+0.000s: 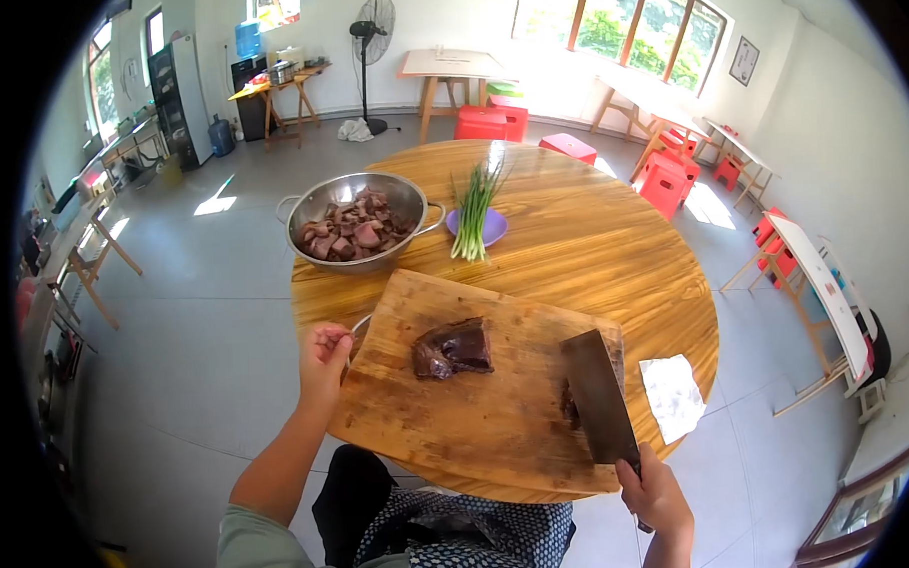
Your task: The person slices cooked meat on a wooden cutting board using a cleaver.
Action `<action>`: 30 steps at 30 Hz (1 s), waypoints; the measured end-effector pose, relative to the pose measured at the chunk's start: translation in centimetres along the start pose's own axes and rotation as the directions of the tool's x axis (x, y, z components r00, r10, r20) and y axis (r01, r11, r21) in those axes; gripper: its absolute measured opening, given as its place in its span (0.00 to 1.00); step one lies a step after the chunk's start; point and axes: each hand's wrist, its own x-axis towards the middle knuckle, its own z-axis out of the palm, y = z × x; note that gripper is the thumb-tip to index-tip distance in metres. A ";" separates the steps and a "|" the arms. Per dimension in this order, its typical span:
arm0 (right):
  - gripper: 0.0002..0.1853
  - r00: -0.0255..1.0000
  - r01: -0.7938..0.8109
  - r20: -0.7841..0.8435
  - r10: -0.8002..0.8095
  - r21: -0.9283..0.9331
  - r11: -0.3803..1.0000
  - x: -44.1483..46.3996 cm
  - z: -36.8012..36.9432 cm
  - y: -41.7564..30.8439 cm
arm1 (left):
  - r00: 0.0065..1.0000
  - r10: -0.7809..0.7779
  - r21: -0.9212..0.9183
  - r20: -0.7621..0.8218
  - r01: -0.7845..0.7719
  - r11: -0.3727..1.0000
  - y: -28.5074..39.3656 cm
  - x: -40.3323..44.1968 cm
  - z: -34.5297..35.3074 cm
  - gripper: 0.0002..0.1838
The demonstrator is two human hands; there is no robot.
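A wooden cutting board [450,434] lies at an angle over the near side of the round table. Its metal loop handle [362,324] meets the curled fingers of my left hand [327,351], at the board's left edge. A dark brown piece of meat [453,347] sits on the board, left of its middle. My right hand [654,489] grips a cleaver [601,394] by its dark handle. The broad blade is over the right side of the board, apart from the meat. Small dark scraps [569,404] show beside the blade, partly hidden by it.
A steel colander-like bowl [316,194] of meat chunks [357,229] stands behind the board. Green onions [476,213] rest on a purple plate [495,226]. A white paper towel [673,397] lies at the right of the wooden table [613,248]. Red stools [661,182] stand beyond.
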 end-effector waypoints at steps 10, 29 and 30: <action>0.10 0.977 0.058 -0.211 0.028 0.392 0.918 -3.1 -0.6 -0.5 | 0.988 0.099 0.218 0.119 -0.123 0.968 7.4 -4.3 4.5 0.09; 0.14 0.970 0.109 -0.192 -0.150 -0.208 0.972 -0.3 -1.4 -1.8 | 0.967 0.104 0.361 0.232 -0.185 0.914 8.1 -7.9 7.7 0.06; 0.14 0.977 0.121 -0.146 -0.153 -0.212 0.970 -0.6 -1.0 -2.0 | 0.966 0.104 0.359 0.236 -0.186 0.914 7.9 -8.0 7.6 0.06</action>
